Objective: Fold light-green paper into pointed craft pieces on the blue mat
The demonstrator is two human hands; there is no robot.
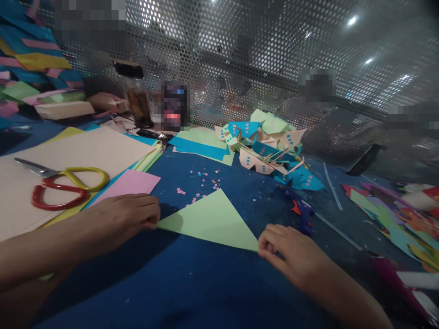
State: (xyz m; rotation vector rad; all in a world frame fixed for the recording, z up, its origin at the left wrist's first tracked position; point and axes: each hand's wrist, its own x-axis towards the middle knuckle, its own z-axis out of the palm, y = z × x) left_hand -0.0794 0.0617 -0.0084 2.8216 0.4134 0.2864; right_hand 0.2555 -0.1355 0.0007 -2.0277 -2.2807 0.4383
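A light green sheet of paper [212, 219], folded into a triangle, lies on the blue table with its peak pointing away from me. My left hand [132, 211] has its fingers curled together at the triangle's left corner. At the right corner my right hand [288, 250] pinches the paper between thumb and fingers. A pink sheet [132, 183] lies just behind my left hand. Tiny pink and blue paper bits [202, 183] are scattered beyond the triangle. Past my right hand rests a dark blue glue gun [302, 208] with an orange trigger.
Red-and-yellow-handled scissors [65, 185] lie on large cream sheets [89, 148] at left. Folded paper boats [264, 151] are piled at the back, before a perforated metal panel [219, 59]. A lidded bottle [137, 98] stands back left. Colored paper scraps [391, 214] and a magenta glue gun [394, 278] are at right.
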